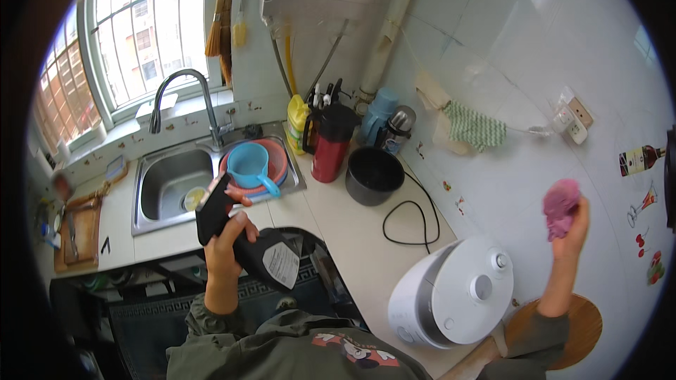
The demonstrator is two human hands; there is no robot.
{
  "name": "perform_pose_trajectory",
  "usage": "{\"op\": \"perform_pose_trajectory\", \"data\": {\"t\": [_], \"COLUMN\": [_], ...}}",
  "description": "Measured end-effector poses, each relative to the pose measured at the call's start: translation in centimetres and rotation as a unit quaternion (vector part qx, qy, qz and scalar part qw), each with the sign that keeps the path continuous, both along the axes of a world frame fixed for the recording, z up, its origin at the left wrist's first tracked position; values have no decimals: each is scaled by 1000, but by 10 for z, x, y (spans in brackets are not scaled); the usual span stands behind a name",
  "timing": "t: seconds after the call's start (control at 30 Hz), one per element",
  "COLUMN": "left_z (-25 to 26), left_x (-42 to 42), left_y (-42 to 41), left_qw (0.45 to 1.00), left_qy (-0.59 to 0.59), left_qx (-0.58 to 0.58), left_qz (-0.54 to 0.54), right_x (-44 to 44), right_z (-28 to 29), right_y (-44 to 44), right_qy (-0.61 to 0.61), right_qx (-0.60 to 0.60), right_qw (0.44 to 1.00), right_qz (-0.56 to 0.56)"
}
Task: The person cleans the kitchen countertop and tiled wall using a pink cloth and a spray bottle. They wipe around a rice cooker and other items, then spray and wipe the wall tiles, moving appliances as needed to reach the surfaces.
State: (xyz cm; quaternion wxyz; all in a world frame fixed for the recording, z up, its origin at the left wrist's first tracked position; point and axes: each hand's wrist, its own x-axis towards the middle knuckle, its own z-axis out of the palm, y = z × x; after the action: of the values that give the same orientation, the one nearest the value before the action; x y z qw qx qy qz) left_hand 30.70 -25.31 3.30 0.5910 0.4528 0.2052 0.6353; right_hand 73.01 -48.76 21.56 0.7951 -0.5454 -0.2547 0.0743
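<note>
My left hand (pixel 226 248) grips a black bottle (pixel 259 256) with a bulky black head, apparently a spray bottle. It is held tilted in front of the counter, and a white label with writing faces up. Bunched in my right hand (pixel 573 232) is a pink cloth (pixel 561 205), held up at the white tiled wall (pixel 507 190); whether it touches the tiles I cannot tell. Below and left of that hand stands a white rice cooker (pixel 443 295) with its lid down. A round wooden board (pixel 583 327) lies beneath my right forearm.
A black inner pot (pixel 374 177) and a power cord (pixel 388 243) sit on the counter. Behind are a red thermos jug (pixel 331 153) and a yellow bottle (pixel 297 121). Blue and pink basins (pixel 280 155) rest beside the steel sink (pixel 158 211). A green checked cloth (pixel 475 126) hangs near wall sockets (pixel 573 119).
</note>
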Motion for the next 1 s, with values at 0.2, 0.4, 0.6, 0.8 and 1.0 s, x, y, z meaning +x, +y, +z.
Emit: {"op": "perform_pose_trajectory", "data": {"t": [0.2,0.4,0.6,0.8,1.0], "left_z": [-20,-33,-37,-31,-17], "left_x": [-16,-42,-55,-42,-10], "left_y": [81,122,139,139,139], "left_qw": [998,996,989,986,979], "left_qy": [11,47,110,102,124], "left_qx": [-55,-71,-74,-71,-80], "left_qz": [-22,14,74,108,141], "right_x": [-78,-92,-63,-44,-84], "right_z": [-156,-327,-383,-427,-442], "right_y": [142,201,239,281,328], "right_qy": [97,240,263,204,429], "right_qx": [-158,-289,-324,-397,-199], "right_qw": [969,915,901,873,778], "right_qz": [166,145,117,198,413]}}
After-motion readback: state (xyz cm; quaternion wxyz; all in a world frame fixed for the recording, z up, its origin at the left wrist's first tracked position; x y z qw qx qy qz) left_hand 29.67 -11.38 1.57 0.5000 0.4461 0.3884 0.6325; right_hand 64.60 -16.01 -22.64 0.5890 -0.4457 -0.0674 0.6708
